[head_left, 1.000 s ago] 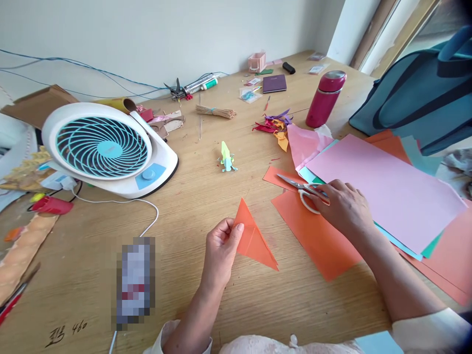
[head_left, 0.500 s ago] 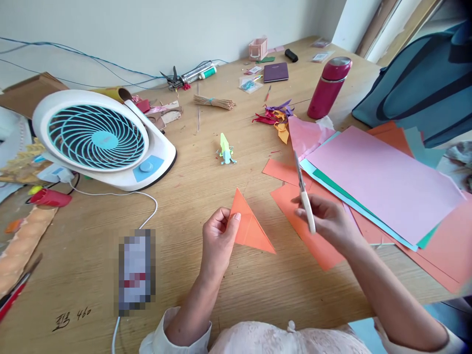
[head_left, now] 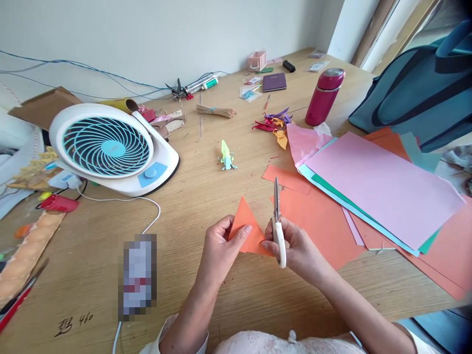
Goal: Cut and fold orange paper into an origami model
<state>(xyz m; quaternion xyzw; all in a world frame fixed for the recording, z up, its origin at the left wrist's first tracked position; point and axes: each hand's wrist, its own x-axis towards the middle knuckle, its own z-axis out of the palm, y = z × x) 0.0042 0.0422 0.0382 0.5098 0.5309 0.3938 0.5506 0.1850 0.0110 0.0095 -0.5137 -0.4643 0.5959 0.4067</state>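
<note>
Pinched between the thumb and fingers of my left hand (head_left: pixel 224 246) is a folded triangle of orange paper (head_left: pixel 245 220), its tip pointing away from me. My right hand (head_left: pixel 300 250) is closed round the white handles of a pair of scissors (head_left: pixel 279 241), whose blades stand together and point away. The fingertips of that hand meet the lower right corner of the orange triangle. Under and beyond the right hand lie loose orange sheets (head_left: pixel 320 223) and a narrow orange strip (head_left: pixel 285 178). A small green and blue folded paper figure (head_left: pixel 226 157) sits farther back.
A white and blue fan (head_left: pixel 114 147) stands at left, with a blurred rectangular object (head_left: pixel 138 278) on a cable before it. Stacked coloured paper (head_left: pixel 383 187), a red flask (head_left: pixel 324 97) and a blue bag (head_left: pixel 401 93) occupy the right. Folded paper pieces (head_left: pixel 276 125) lie mid-table.
My right hand has brought the scissors leftward, and its fingertips now meet the orange triangle's corner. My left hand keeps its pinch on the paper. The camera view has shifted slightly.
</note>
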